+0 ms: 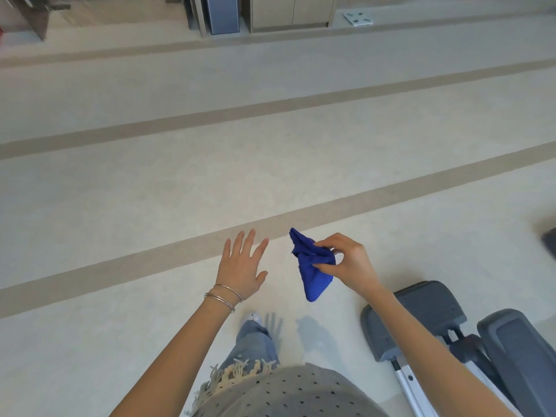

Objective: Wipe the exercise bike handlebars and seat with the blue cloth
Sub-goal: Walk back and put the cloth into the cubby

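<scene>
My right hand [350,264] pinches the crumpled blue cloth [313,266] in the air above the floor, with the cloth hanging down to a point. Left of it, my left hand [242,263] is spread flat with straight fingers, palm down, holding nothing; two thin bangles sit on its wrist. At the lower right stand grey pedals [418,314] and metal bars of an exercise machine. Neither handlebars nor seat show in this view.
Pale floor with brown stripes [270,164] stretches ahead. Cabinets and a blue-grey panel [224,13] line the far wall. A dark object [550,240] pokes in at the right edge. My leg and shoe [254,319] are below my hands.
</scene>
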The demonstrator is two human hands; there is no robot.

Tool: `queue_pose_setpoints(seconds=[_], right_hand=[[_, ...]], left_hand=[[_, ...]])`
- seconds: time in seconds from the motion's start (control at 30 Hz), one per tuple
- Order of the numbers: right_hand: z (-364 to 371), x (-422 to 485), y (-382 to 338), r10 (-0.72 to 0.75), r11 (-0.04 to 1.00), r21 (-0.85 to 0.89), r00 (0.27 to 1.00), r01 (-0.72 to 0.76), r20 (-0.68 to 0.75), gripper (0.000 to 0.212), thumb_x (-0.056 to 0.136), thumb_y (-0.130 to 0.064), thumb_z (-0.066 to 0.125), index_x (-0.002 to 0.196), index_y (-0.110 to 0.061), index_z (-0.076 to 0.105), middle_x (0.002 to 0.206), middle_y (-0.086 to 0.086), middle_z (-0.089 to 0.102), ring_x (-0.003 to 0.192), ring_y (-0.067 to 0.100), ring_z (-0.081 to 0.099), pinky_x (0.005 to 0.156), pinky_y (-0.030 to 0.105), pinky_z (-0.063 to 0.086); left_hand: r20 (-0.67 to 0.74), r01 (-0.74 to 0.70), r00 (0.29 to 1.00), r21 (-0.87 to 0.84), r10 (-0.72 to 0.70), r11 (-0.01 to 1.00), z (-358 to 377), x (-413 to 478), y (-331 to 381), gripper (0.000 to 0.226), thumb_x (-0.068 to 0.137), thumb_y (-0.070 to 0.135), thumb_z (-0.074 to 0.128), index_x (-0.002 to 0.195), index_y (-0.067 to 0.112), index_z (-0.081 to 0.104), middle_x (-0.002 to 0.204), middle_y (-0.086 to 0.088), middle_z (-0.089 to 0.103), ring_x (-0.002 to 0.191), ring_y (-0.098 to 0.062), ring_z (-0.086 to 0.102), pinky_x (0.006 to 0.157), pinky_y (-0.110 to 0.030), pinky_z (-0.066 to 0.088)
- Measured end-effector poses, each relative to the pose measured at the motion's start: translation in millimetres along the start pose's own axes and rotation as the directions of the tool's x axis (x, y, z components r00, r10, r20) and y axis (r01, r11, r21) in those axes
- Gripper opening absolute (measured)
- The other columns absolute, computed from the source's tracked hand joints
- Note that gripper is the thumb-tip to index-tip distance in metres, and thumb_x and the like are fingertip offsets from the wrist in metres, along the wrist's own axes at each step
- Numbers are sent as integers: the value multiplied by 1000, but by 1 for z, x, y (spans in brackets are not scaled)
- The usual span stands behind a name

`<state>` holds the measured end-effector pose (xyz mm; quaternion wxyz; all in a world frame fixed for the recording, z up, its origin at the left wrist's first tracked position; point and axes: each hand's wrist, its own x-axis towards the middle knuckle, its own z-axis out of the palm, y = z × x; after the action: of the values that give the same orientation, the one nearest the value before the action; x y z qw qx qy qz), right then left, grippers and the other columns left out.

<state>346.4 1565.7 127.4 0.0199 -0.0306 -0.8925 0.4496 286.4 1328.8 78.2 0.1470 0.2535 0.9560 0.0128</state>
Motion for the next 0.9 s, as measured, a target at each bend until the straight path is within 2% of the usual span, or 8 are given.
queue_pose_setpoints(seconds=[0.17,0.33,0.57,0.73,0.83,0.9], right_hand=[[24,43,1,87,996,27,996,-87,-2,31,65,-1,77,92,-13,71,88,1,67,81,14,62,75,32,54],[24,90,10,145,985,99,989,-142,-21,39,64,-2,80,90,-29,69,87,-13,64,81,0,61,70,9,48],[8,176,47,123,987,100,992,-125,27,35,63,-3,82,96,-12,72,88,-5,64,81,6,63,72,8,46],[-25,253,77,79,987,134,995,-86,61,35,65,-5,82,98,-11,72,88,-7,65,81,12,63,73,12,49],[-49,300,91,55,990,128,996,-64,70,34,65,-4,82,97,-10,72,88,1,67,80,15,62,72,12,48],[-65,324,99,37,990,134,997,-46,63,34,64,-5,82,95,-12,71,88,3,67,78,15,62,72,16,49]], left_hand=[[48,-31,998,-15,31,999,-2,46,-26,70,92,44,41,148,27,3,159,-8,-1,146,-30,0,118,-51,4],[80,-57,995,-5,57,998,-12,91,-44,69,92,43,41,148,26,4,159,-10,3,146,-31,2,118,-50,5],[121,8,993,-1,-7,1000,-23,171,-46,69,92,44,41,148,25,4,159,-10,5,146,-31,3,117,-50,6],[129,88,988,-11,-86,996,-43,235,-26,67,93,44,39,148,26,5,159,-9,5,146,-30,4,118,-49,6],[151,161,976,-35,-154,986,-60,274,-13,68,93,44,39,148,26,4,159,-8,6,146,-29,4,118,-48,7],[139,200,972,-50,-191,979,-71,300,-2,68,93,44,39,148,26,4,159,-8,5,146,-29,4,118,-48,8]])
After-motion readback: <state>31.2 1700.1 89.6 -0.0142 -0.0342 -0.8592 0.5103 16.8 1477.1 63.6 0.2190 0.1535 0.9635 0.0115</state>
